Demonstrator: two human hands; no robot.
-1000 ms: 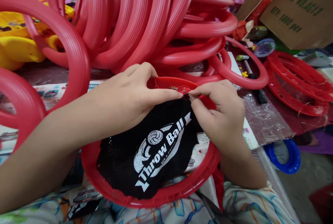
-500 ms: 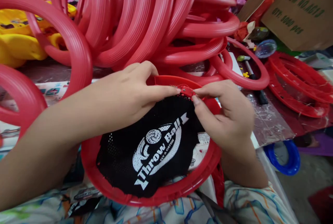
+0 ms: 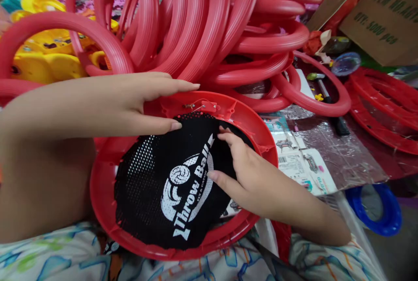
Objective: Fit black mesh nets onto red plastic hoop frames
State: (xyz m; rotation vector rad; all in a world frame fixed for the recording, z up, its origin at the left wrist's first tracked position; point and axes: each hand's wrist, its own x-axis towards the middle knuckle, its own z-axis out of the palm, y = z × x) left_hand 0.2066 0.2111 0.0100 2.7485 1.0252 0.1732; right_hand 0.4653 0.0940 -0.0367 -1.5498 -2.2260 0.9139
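Note:
A red plastic ring frame (image 3: 156, 250) rests at my lap, its inner side facing up. Black mesh fabric (image 3: 140, 207) lies across its opening, printed in white with "Throw Ball". At the far rim sits a small red block (image 3: 209, 106) with a thin wire beside it. My left hand (image 3: 126, 102) is over the upper left rim, thumb and fingers apart, nothing visible between them. Over the right part of the mesh, my right hand (image 3: 243, 170) has its thumb and fingers spread. Whether its fingertips touch the fabric, I cannot tell.
Many pinkish-red ribbed rings (image 3: 196, 24) are piled behind the frame. Yellow plastic parts (image 3: 48, 65) lie at the left. On the right are more red frames (image 3: 375, 111), a black-handled tool (image 3: 339, 125), a cardboard box (image 3: 382, 20) and a blue ring (image 3: 392, 215) lower down.
Both hands have let go of the small red block at the far rim. The left hand has drawn back leftward; the right has come down over the mesh. The view has shifted slightly.

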